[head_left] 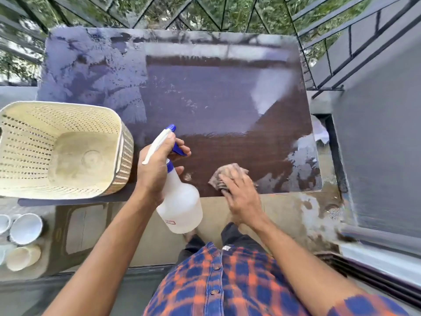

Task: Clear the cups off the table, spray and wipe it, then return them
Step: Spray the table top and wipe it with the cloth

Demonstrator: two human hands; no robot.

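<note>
Wiping stage of a table-cleaning task, seen from the head camera. The cups (21, 238) stand together off the table, low at the near left, so the dark tabletop (216, 92) is free for cleaning; an empty perforated basket (63, 147) remains on its near-left corner. The left hand (157, 165) grasps the spray bottle (180, 201) by the neck, fingers curled round the blue trigger, nozzle aimed toward the far side and the body hanging over the near edge, apparently kept ready for another spray. The right hand (241, 192) presses a crumpled brownish cloth (227, 175) flat against the tabletop close to the near edge, fingers spread over it rather than clenched, which suits a sliding wipe. Both forearms reach forward from the checked shirt (227, 281), the right wrist bent inward. Wet streaks show at the far left and near right; the returning of the cups is judged still to come.
</note>
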